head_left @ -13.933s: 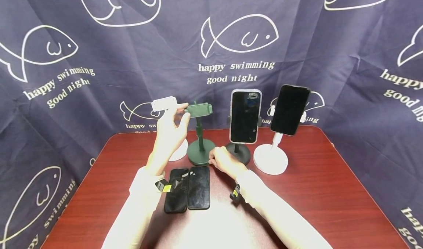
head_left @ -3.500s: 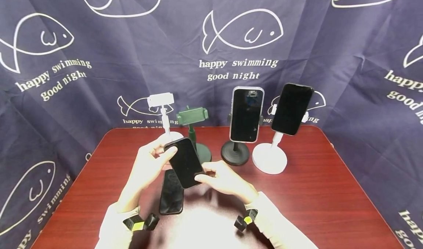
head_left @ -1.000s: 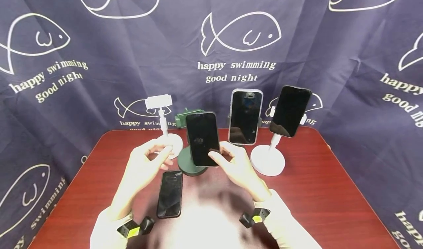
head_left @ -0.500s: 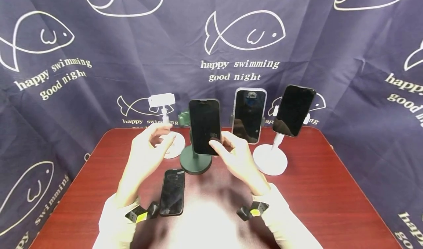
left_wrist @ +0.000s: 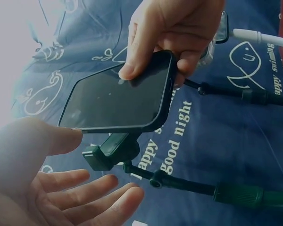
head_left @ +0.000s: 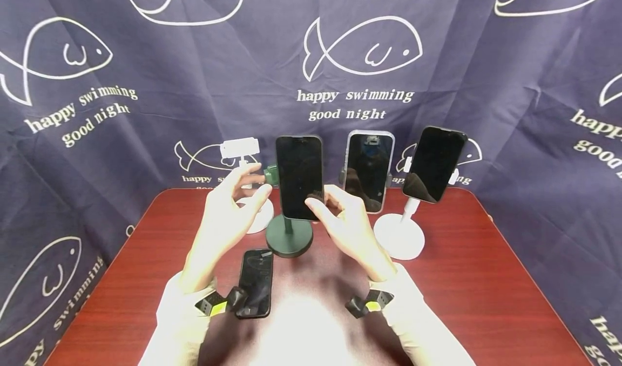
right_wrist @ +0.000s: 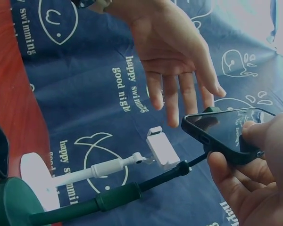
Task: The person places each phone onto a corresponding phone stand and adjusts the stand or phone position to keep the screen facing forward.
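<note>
A black smartphone (head_left: pixel 299 177) stands upright in front of the green phone stand (head_left: pixel 289 237), hiding most of its clamp. My right hand (head_left: pixel 351 225) pinches the phone's lower right side, thumb on the screen and fingers behind. My left hand (head_left: pixel 228 215) is spread at the left end of the green clamp (head_left: pixel 271 175). In the left wrist view, its thumb (left_wrist: pixel 65 140) is at the phone's edge; whether it touches I cannot tell. The other fingers are apart from the clamp. A second black phone (head_left: pixel 256 285) lies flat on the table.
The white phone stand (head_left: pixel 239 148) behind my left hand bears no phone. To the right, a phone in a pale case (head_left: pixel 368 171) and a black phone (head_left: pixel 434 163) are mounted on stands. A fish-print curtain (head_left: pixel 359 47) hangs behind the red table (head_left: pixel 466 279).
My right hand has lifted the phone from the table and raised it before the green stand's clamp. My left hand has let go of the phone and moved up beside the clamp.
</note>
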A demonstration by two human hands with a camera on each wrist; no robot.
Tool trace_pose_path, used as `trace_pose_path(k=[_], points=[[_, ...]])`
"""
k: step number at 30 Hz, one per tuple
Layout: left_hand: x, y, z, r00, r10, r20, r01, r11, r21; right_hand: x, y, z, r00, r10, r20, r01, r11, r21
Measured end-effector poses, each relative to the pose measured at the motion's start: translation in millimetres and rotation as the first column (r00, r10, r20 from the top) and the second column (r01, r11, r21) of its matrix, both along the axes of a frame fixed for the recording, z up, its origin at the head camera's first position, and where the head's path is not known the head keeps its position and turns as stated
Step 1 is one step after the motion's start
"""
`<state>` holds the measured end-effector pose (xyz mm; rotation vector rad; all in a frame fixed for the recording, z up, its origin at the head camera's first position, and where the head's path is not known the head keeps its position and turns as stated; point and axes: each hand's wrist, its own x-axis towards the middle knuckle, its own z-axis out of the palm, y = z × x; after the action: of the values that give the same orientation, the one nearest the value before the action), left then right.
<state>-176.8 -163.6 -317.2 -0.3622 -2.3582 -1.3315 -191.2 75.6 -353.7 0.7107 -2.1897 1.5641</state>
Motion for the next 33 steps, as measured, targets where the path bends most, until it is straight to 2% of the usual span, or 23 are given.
trace_pose_path(k=[6, 17, 26, 33], points=[[-2.2, 6.3, 5.9, 1.0, -0.003, -0.01, 0.003, 1.0, -0.007, -2.2, -3, 3.7, 1.0, 0.021, -0.021, -0.022, 1.0, -0.019], [-7.8, 12.4, 3.5, 0.999, -0.032, 0.01, 0.032, 0.999, 0.001, -4.1, -5, 9.3, 0.998, 0.011, -0.061, -0.012, 1.0, -0.006], [-10.4, 13.3, 3.5, 0.998, 0.018, 0.058, -0.015, 0.999, -0.048, -7.6, -9, 9.6, 0.999, 0.029, -0.041, -0.031, 0.998, -0.049], [-13.0, 14.6, 0.4, 0.998, 0.052, 0.018, -0.051, 0.996, -0.078, -10.0, -12, 9.2, 0.999, 0.007, -0.049, -0.009, 0.999, -0.047]])
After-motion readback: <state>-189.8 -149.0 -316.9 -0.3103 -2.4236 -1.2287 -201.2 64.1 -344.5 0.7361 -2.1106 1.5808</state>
